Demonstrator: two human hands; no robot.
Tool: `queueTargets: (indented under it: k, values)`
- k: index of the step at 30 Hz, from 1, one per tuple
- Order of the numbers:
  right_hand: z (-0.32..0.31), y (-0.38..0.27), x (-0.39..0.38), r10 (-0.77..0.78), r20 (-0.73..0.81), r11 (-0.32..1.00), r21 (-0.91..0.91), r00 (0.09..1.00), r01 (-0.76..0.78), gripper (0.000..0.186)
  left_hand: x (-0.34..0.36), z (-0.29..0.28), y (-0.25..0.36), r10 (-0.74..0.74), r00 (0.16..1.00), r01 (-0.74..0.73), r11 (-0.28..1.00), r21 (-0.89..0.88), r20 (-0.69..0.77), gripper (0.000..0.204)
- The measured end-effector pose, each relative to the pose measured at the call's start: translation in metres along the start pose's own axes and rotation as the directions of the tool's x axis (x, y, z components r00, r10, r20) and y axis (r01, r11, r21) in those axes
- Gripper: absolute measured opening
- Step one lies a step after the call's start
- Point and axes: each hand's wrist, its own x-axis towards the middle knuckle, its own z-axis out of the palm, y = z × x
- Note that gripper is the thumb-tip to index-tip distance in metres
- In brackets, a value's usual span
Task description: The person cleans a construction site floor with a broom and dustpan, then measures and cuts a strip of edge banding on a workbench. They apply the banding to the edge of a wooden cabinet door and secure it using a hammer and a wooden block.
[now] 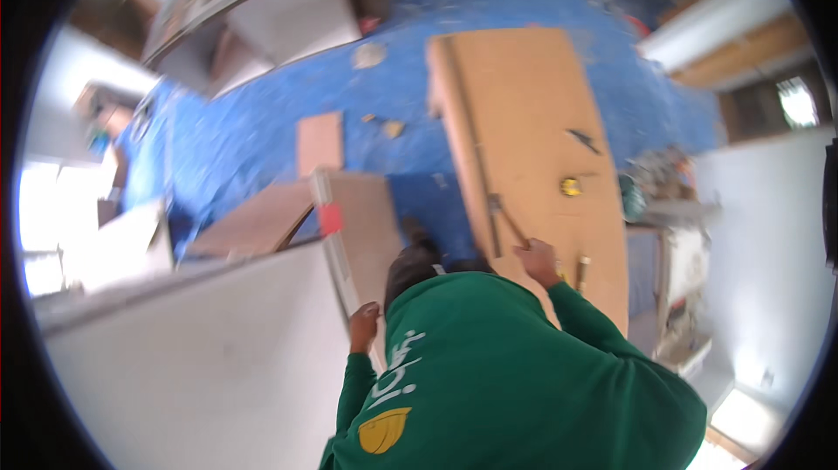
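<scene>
My right hand (539,262) is closed around the wooden handle of a hammer (513,224), whose dark head lies over the left edge of a long tan board (528,103). Curled and slightly blurred, my left hand (364,327) is beside the edge of a brown and white cabinet panel (347,282); what its fingers hold, if anything, is hidden. On the board, near the right hand, are a yellow tape measure (570,186) and a small light-coloured tool (582,271). A dark pointed tool (584,141) lies farther up the board.
Blue sheeting (397,86) covers the floor, with a loose brown panel (320,144) and small scraps on it. An open pale cabinet (288,20) stands at the far left. A large white panel (201,356) fills the near left. Clutter lines the right wall (777,234).
</scene>
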Motion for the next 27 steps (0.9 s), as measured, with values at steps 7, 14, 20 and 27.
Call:
queueTargets:
  k: [7,14,20,27]
  values:
    - [-0.06,-0.079,0.067,0.13,0.091,0.991,-0.039,0.987,-0.127,0.05,0.118,-0.008,0.145,-0.035,0.998,0.037,0.998,-0.044,0.059,0.042]
    - [-0.05,-0.111,0.176,0.287,0.004,0.955,0.071,0.958,-0.287,0.048,0.245,-0.034,0.269,-0.015,0.989,0.009,0.999,0.045,0.145,0.039]
    - [-0.045,-0.149,0.305,0.317,-0.006,0.931,0.194,0.949,-0.309,0.047,0.38,-0.081,0.337,0.354,0.86,-0.496,0.748,0.442,0.367,0.039]
    - [-0.042,-0.243,0.489,0.184,-0.139,0.976,0.14,0.973,-0.165,0.048,0.497,-0.091,0.493,0.451,0.794,-0.608,0.587,0.534,0.408,0.034]
